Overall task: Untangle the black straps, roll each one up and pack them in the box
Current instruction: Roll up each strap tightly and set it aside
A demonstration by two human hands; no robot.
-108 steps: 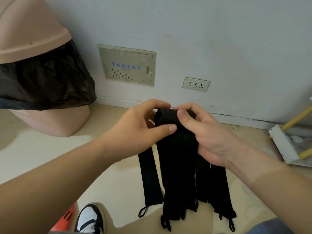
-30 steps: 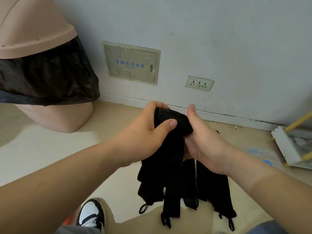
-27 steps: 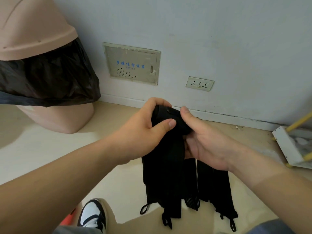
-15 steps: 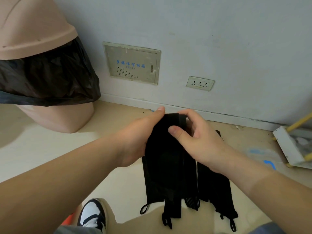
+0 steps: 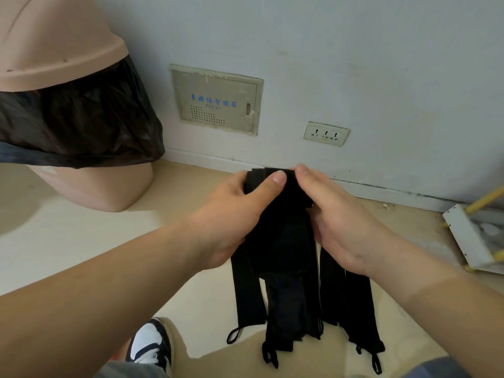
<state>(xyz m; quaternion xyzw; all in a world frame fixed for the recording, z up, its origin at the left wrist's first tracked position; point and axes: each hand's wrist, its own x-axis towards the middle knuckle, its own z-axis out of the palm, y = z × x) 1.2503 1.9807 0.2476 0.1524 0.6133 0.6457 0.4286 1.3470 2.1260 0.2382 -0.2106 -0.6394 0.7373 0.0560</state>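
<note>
A bunch of black straps (image 5: pixel 283 282) hangs in front of me, held up at its top by both hands. My left hand (image 5: pixel 231 216) grips the top left of the bunch, thumb pressed across the front. My right hand (image 5: pixel 335 214) holds the top right, fingers curled over the upper edge. Several strap ends dangle toward the floor, some ending in small loops (image 5: pixel 233 335) or clips (image 5: pixel 375 362). No box is in view.
A pink bin with a black bag (image 5: pixel 76 124) stands at the left by the wall. A wall panel (image 5: pixel 215 100) and a socket (image 5: pixel 326 133) sit low on the wall. A white and yellow frame (image 5: pixel 471 236) lies at the right. My shoe (image 5: pixel 148 347) is below.
Both hands have shifted their hold at the top of the bunch; my left thumb now lies over the front and my right fingers sit on the top edge. The straps hang slightly straighter.
</note>
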